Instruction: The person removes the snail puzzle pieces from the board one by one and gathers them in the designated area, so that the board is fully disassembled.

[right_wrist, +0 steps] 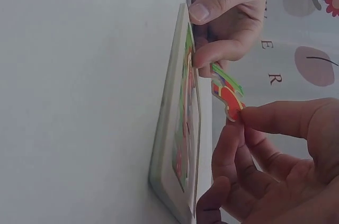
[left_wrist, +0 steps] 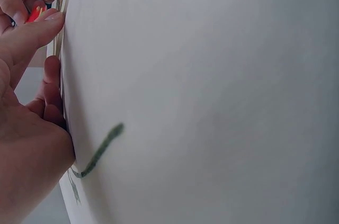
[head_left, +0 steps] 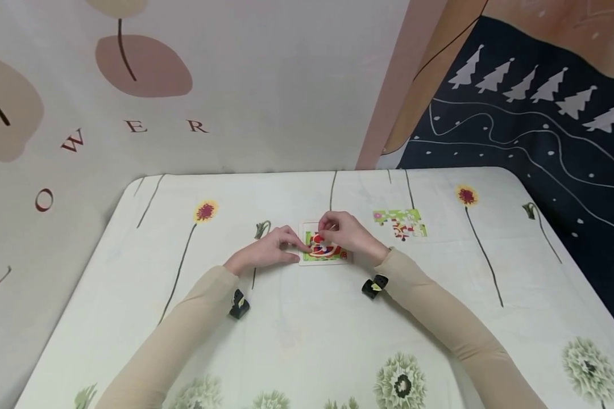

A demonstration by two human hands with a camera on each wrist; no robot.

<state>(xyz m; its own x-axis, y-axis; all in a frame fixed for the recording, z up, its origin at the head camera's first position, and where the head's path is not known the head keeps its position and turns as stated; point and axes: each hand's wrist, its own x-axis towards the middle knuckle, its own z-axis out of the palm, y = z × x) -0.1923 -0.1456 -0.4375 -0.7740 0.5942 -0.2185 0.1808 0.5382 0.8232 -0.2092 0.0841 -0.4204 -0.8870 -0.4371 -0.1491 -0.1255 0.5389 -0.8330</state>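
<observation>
The right hand (right_wrist: 275, 166) pinches a small red-and-green wooden puzzle piece (right_wrist: 226, 96) between thumb and fingertips, held just above the square pale wooden puzzle tray (right_wrist: 172, 128), apart from its surface; the left hand (head_left: 266, 250), beside it, has its fingertips pressed on the tray's edge and on the pieces already laid, gripping nothing; farther out past the right hand lies a cluster of loose green-and-white puzzle pieces (head_left: 400, 222) on the flower-printed white tablecloth (head_left: 307, 335).
</observation>
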